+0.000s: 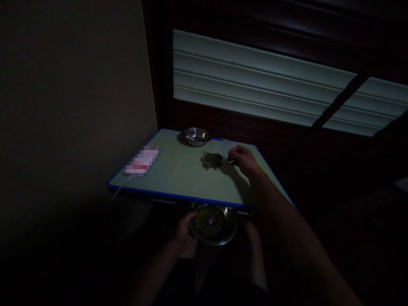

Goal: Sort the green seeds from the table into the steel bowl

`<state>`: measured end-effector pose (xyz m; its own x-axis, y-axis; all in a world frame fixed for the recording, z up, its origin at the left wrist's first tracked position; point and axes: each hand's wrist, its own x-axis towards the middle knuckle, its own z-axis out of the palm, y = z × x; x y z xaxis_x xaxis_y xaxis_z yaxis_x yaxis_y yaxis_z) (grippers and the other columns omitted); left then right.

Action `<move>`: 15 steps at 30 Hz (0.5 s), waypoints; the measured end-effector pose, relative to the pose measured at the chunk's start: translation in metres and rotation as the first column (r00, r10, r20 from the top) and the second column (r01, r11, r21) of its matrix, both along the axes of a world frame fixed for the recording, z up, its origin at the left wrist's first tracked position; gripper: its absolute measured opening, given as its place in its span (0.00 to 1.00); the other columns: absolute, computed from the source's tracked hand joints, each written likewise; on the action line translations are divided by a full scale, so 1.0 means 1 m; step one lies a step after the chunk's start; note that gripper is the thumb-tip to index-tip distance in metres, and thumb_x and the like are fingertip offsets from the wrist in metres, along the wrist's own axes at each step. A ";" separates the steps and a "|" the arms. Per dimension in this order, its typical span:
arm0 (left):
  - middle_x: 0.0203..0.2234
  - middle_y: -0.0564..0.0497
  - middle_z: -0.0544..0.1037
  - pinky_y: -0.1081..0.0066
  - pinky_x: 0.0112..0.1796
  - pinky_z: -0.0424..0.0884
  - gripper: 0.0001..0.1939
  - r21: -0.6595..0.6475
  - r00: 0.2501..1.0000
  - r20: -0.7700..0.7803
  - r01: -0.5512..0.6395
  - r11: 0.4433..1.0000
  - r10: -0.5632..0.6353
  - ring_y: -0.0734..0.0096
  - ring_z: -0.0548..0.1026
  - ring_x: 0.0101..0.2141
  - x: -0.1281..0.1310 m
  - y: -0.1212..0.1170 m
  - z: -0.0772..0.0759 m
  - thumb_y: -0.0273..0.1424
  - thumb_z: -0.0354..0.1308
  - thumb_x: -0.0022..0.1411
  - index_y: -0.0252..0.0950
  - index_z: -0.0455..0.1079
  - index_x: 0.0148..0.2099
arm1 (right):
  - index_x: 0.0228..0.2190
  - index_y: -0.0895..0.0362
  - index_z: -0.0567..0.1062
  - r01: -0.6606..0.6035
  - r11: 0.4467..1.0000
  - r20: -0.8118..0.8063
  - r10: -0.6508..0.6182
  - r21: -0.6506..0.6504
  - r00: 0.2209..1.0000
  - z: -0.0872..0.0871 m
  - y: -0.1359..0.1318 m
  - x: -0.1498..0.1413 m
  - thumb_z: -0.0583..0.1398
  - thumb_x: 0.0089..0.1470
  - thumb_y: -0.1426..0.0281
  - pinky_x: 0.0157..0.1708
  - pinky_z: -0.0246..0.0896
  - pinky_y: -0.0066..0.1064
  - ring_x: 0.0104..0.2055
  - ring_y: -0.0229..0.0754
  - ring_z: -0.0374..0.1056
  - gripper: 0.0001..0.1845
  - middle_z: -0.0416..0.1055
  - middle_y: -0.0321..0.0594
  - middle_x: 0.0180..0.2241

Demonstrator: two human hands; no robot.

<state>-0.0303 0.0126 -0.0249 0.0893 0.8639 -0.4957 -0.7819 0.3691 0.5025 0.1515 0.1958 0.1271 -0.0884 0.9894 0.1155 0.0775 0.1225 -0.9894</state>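
Observation:
My left hand (185,230) grips the left rim of a metal bowl (232,221), held below the table's front edge. Green, loose plant-like bits (204,227) lie in that bowl, with a small red and pale object (211,218) on top. Over the right part of the table, my right hand (241,158) is closed in a pinch beside a heap of dark, grain-like bits (211,160). Something small and whitish shows at its fingertips, too dim to name. Behind the heap lies a pale, see-through piece (226,144), perhaps plastic.
The pale green table (159,180) has a blue edge. A second metal bowl (196,137) stands at its back. A blurred-out pinkish phone-like thing (142,161) lies at the left, with a white cable (114,195) hanging down. A wall and a dark slatted panel border the table.

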 end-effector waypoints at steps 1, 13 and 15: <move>0.30 0.45 0.85 0.59 0.48 0.72 0.08 0.002 1.000 0.002 -0.006 1.000 0.006 0.56 0.81 0.38 0.000 0.000 0.001 0.29 0.60 0.53 0.32 0.79 0.35 | 0.30 0.53 0.62 0.027 1.000 -0.065 -0.027 -0.001 0.997 -0.003 0.001 0.001 0.66 0.40 0.61 0.22 0.61 0.25 0.27 0.38 0.73 0.20 0.72 0.33 0.27; 0.25 0.46 0.83 0.62 0.42 0.76 0.08 -0.013 0.998 -0.031 -0.061 0.998 0.061 0.58 0.81 0.34 -0.005 -0.001 0.013 0.27 0.58 0.54 0.32 0.79 0.31 | 0.25 0.54 0.65 0.143 0.984 -0.044 -0.139 0.110 0.989 -0.030 0.002 0.013 0.61 0.33 0.69 0.16 0.48 0.23 0.17 0.31 0.54 0.12 0.61 0.26 0.16; 0.26 0.45 0.84 0.62 0.43 0.76 0.08 -0.010 0.997 -0.037 -0.066 0.998 0.066 0.57 0.82 0.35 -0.004 -0.001 0.013 0.26 0.58 0.54 0.31 0.79 0.32 | 0.25 0.55 0.69 0.098 0.991 -0.033 -0.095 0.091 0.995 -0.032 0.003 0.014 0.62 0.33 0.68 0.15 0.47 0.24 0.16 0.31 0.53 0.11 0.61 0.27 0.15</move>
